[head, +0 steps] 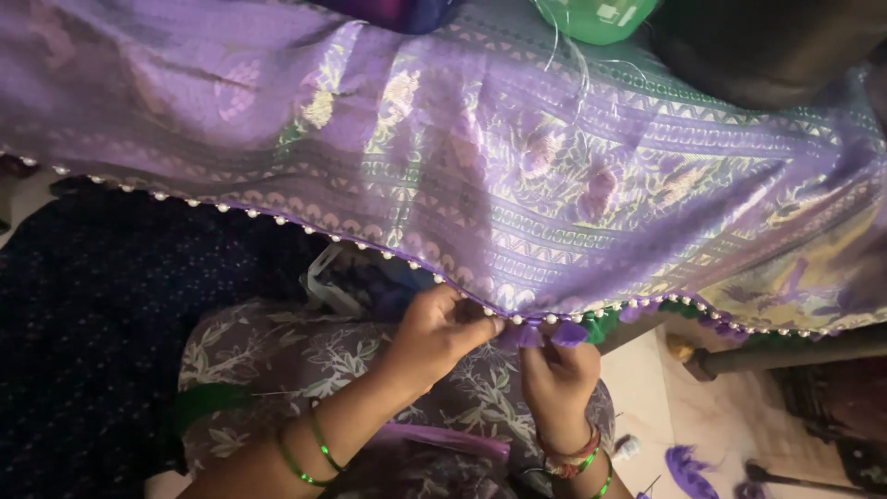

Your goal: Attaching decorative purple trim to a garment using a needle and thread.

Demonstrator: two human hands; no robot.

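A purple woven fabric (517,176) with patterned bands hangs across the view, its lower edge trimmed with small white beads (277,219). My left hand (432,331) pinches that beaded edge near the middle. My right hand (558,371) is just beside it, fingers closed on a small purple tassel (567,333) at the same edge. Both wrists wear green bangles; the right also has red ones.
A green object (596,17) with loose thread lies on the fabric at the top. My lap is covered by floral grey cloth (277,356). Dark dotted cloth (102,323) lies left. On the tiled floor at right lie a purple tassel (688,469) and a wooden leg (785,356).
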